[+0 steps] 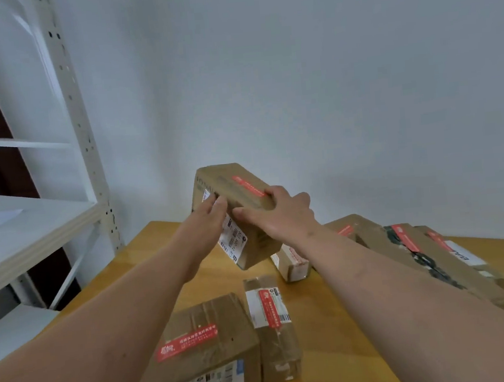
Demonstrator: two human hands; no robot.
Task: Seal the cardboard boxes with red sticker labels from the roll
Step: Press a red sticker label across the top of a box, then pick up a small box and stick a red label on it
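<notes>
Tilted cardboard box (238, 192) raised above wooden table (332, 321), gripped from both sides. Left hand (209, 217) at the box's left edge, fingers curled round the corner near a small label. Right hand (280, 212) over the box's near upper edge, fingers curled onto the top face, thumb extended along the front face. Red sticker label (248, 185) lying lengthwise across the top face, its near end just beside the right fingertips. White shipping label (233, 238) on the front face, partly behind the left wrist.

On the table below, large box (204, 356) with a red sticker (186, 342) across its taped seam and a printed label at its near edge. Touching its right side, narrow box (271, 326) bearing a red sticker over a white label. Behind the right forearm, small box (290, 263) with red print. At far right, flat carton (434, 263) with black-patterned tape and a red sticker, leaning against further boxes. Sticker roll not visible.

At left, white metal shelving (34, 222) beside the table; plain pale wall (326, 77) behind.
</notes>
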